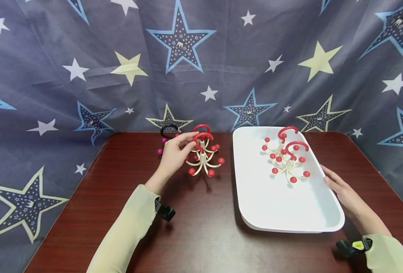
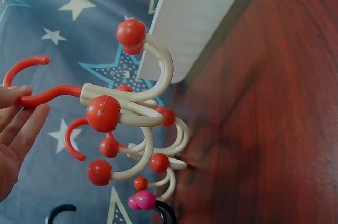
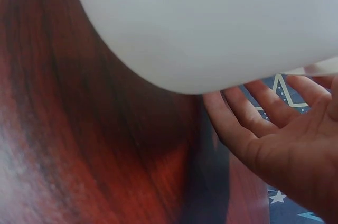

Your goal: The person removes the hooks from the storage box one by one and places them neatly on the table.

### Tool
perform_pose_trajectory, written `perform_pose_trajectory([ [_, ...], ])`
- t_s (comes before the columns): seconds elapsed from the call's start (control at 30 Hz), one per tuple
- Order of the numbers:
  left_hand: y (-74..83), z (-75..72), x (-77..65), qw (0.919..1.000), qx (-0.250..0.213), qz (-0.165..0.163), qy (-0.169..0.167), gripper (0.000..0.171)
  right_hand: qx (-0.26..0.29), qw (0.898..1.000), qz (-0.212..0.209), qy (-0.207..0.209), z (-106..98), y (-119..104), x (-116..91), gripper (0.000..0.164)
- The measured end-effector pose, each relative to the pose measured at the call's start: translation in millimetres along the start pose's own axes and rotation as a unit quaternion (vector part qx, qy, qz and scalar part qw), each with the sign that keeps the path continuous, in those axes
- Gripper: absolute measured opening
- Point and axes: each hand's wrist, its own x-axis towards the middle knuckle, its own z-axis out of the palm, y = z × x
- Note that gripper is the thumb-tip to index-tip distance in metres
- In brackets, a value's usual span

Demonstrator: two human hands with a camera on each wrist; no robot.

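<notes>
My left hand (image 1: 175,151) pinches the red curved top of a multi-arm hanging hook (image 1: 203,161) between thumb and fingers. Its cream arms spread and curl upward, each tipped with a red ball. Close behind it is a second red-and-cream hook (image 2: 177,139), partly hidden in the head view. A hook with a black top (image 1: 168,131) and magenta balls lies past the hand, mostly covered by it. On the right, a white tray (image 1: 256,204) holds two red-and-cream hooks (image 1: 288,167). My right hand (image 1: 346,195) rests against the tray's right edge, fingers fairly straight, some tips hidden behind it.
A dark red-brown wooden table (image 1: 201,227) carries everything. Behind it hangs a grey-blue cloth (image 1: 218,57) printed with stars, meeting the table's far edge. The tray's wall stands to the right of the held hook.
</notes>
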Motion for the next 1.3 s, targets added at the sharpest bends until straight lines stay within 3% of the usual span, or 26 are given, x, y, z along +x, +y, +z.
perform_pose_trajectory([
  [0.2, 6.8, -6.6, -10.7, 0.9994, -0.028, -0.021, -0.005, 0.028, 0.0, 1.0, 0.003, 0.005, 0, 0, 0, 0.056],
  [0.6, -11.6, -6.4, -21.9, 0.9975, -0.061, -0.037, -0.005, 0.028, 0.047, 0.999, -0.003, -0.003, 0, 2, 0, 0.055],
  [1.0, -30.3, -7.7, -29.0, 0.9921, -0.109, -0.061, -0.007, 0.029, 0.044, 0.999, -0.014, -0.006, 0, 4, 1, 0.053],
  [1.3, -35.2, -8.9, -34.9, 0.9885, -0.131, -0.073, -0.016, 0.029, 0.052, 0.998, -0.017, -0.008, 0, 4, 1, 0.053],
])
